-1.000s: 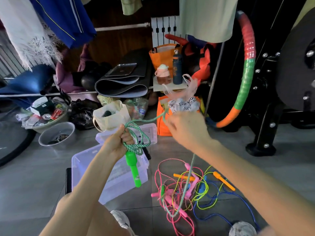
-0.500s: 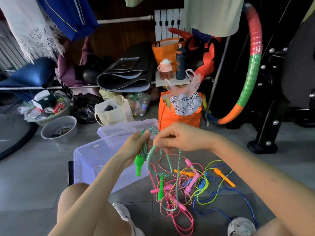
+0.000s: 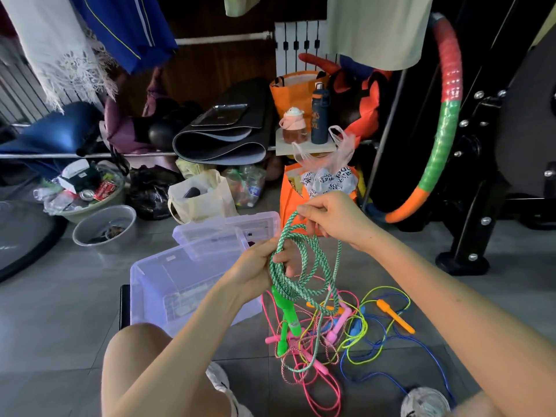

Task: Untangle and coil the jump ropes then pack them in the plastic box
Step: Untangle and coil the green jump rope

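Observation:
My left hand (image 3: 258,267) grips several loops of the green-and-white braided jump rope (image 3: 304,266), with its bright green handle (image 3: 287,314) hanging below the fist. My right hand (image 3: 334,219) pinches the top of the newest loop just above and to the right. The rope's loose end trails down into a tangle of pink, yellow and blue ropes (image 3: 340,335) on the floor, where a second green handle (image 3: 282,344) lies. The clear plastic box (image 3: 156,284) stands open to the left of my hands.
The box's lid (image 3: 225,227) lies behind it. An orange bag (image 3: 288,200) stands behind my right hand, a cream tote (image 3: 201,197) and a grey bowl (image 3: 105,227) to the left. A striped hoop (image 3: 445,121) leans at the right. My knee (image 3: 135,356) is below the box.
My right hand, stretched up with the rope a second ago, came down to my left hand and laid another loop on the coil, then lifted a little. The coil has grown.

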The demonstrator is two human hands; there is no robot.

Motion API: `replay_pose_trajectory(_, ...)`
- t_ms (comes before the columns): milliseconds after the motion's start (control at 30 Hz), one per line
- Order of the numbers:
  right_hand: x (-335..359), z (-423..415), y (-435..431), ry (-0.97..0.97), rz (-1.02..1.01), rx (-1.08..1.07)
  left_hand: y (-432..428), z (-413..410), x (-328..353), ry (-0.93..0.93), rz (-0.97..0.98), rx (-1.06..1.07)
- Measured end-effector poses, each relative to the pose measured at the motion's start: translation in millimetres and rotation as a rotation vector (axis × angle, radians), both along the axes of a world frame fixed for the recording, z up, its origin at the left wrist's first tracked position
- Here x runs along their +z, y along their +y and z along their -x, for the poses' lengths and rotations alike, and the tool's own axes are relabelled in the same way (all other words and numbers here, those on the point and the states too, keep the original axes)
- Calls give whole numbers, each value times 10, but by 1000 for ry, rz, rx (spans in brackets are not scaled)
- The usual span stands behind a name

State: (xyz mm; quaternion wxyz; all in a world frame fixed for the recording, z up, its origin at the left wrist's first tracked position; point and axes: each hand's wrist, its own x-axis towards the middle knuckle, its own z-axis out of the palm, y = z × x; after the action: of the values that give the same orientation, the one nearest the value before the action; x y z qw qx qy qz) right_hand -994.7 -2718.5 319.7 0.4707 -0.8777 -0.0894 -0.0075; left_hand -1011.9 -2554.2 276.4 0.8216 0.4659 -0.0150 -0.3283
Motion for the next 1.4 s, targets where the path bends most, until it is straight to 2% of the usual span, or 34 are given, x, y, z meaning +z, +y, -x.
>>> replay_pose_trajectory(100,10,-41,-55,-87,60,-104,24,3,-14,11,25,-48)
replay_pose_trajectory(233,39,-173,-286,-196,84,-358,92,12,-32,-57,-57,-97)
replay_pose_trajectory(367,-7,-251,-521,-224,143,-479,118,29,-39,-57,-96,-132)
replay_pose_trajectory(467,-108,-179,-540,-38,70,-395,109,18,-35,-14,-33,-133)
replay_pose_trajectory(567,-174,64,-396,299,-182,-169,114,-9,-36,55,49,-112)
replay_pose_trajectory(633,-220,211,-302,442,-282,-1,120,-28,-31,89,68,-121)
replay_pose_trajectory(733,-318,335,-174,529,-454,136,123,-37,-4,103,48,-150)
replay_pose_trajectory(833,-476,321,-106,521,-524,248,168,-48,30,156,110,-188)
replay_pose_trajectory(933,-509,335,-81,497,-595,105,262,-51,46,135,110,-237)
replay_pose_trajectory(1067,-513,368,-127,470,-641,-21,298,-45,103,-65,-122,-245)
replay_pose_trajectory(1200,-553,384,-135,532,-753,-175,247,-40,127,-103,-189,-170)
replay_pose_trajectory(1267,-545,404,-160,564,-800,-176,236,-55,135,-60,-160,-121)
replay_pose_trajectory(1400,-566,454,-344,506,-816,-165,431,-273,138,33,40,-3)
